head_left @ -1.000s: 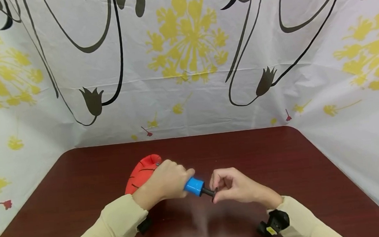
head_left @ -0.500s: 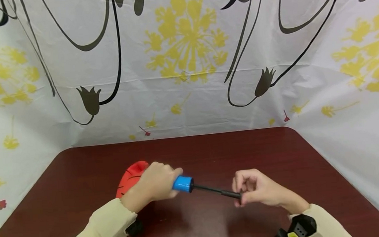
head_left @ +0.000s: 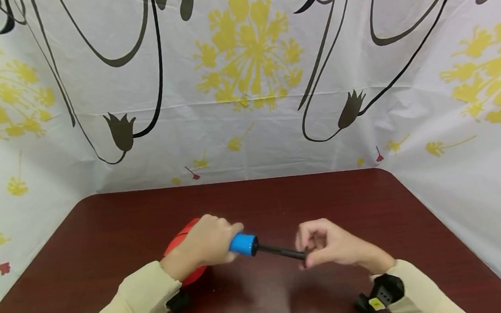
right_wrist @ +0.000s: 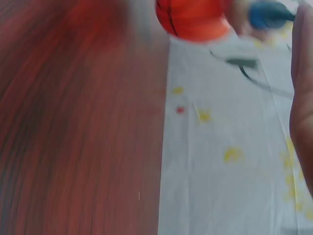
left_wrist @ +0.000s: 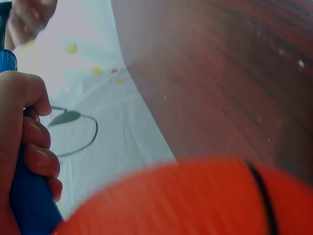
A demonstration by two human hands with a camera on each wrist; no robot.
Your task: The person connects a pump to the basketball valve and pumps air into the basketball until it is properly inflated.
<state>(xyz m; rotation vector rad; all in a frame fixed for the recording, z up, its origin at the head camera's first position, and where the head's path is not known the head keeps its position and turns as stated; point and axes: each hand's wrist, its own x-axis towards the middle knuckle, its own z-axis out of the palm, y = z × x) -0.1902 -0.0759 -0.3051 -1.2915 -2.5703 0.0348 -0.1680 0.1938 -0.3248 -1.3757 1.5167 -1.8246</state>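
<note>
My left hand [head_left: 207, 240] grips the blue barrel of a hand pump [head_left: 242, 244], which points to the right. From its end a black plunger rod [head_left: 279, 251] sticks out part of the way. The fingertips of my right hand [head_left: 335, 246] pinch the rod's far end. Behind the left hand and forearm is a red ball with black lines [head_left: 183, 238], partly covered. In the left wrist view the ball [left_wrist: 195, 205] fills the bottom, close below the curled fingers and blue barrel [left_wrist: 32, 196]. Where ball and pump meet is hidden.
A dark reddish-brown table [head_left: 345, 198] lies beneath both hands. A white sheet with yellow and grey flower prints [head_left: 249, 142] hangs behind it and along both sides. Black wrist cameras are strapped on, the right one [head_left: 384, 290] clearly visible.
The right hand drew the rod far out to the right, then moved back left, so less rod shows now. The left hand shifted slightly left with the pump. The ball's outline changed.
</note>
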